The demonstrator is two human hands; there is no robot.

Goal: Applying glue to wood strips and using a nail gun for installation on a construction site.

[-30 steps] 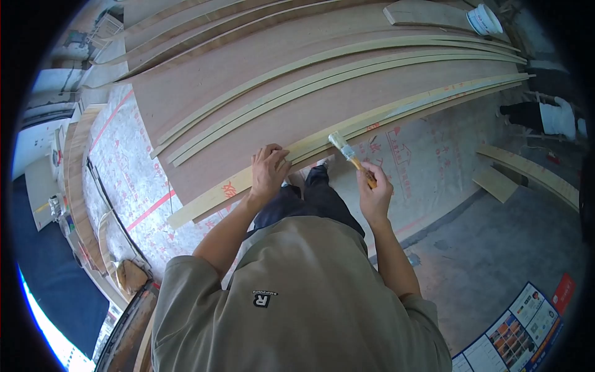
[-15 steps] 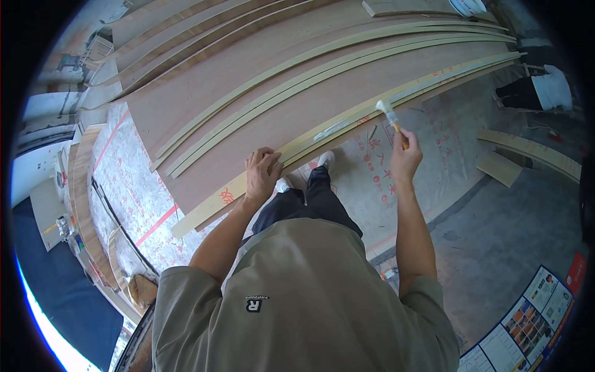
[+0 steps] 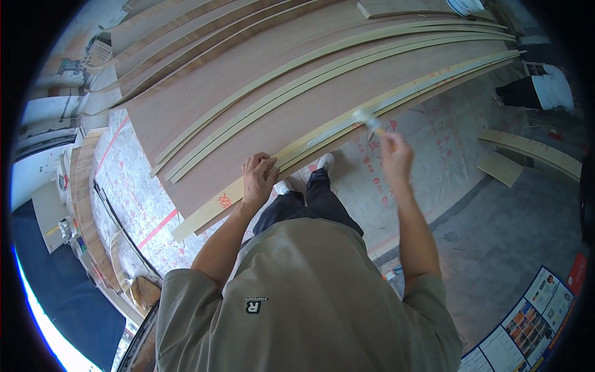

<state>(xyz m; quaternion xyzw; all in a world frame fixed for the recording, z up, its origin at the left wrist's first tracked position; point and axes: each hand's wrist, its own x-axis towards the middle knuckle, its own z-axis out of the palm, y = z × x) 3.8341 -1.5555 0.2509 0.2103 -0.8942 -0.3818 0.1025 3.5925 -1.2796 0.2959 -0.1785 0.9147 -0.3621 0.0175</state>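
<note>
Right grip (image 3: 396, 156) closed around the handle of a short-handled, pale-bristled paintbrush (image 3: 372, 122), off the near edge of the desk (image 3: 238, 149), a broad brown wooden sheet. Brush extending from grip toward far left, bristles over long pale-yellow wooden strips (image 3: 300, 147) laid along near edge; contact between bristles and wood impossible to tell through motion blur. Left grip (image 3: 259, 180) set on the same strips, fingers bent, closer to near left corner than brush; whether pinching or merely pressing, impossible to tell. Between the two grips, start of a whitish wet-looking streak (image 3: 328, 132), running under bristles and onward toward right end of strips. Left ends projecting past near left corner of desk. Farther in, roughly parallel to near edge, further narrow pale-yellow strips (image 3: 279, 92), well apart from both grips. Near far right corner, a flat pale board (image 3: 396, 8) and, beside it, a white bucket (image 3: 465, 6), cut by frame. Beyond near edge, red-printed pale floor sheeting (image 3: 427, 161).
</note>
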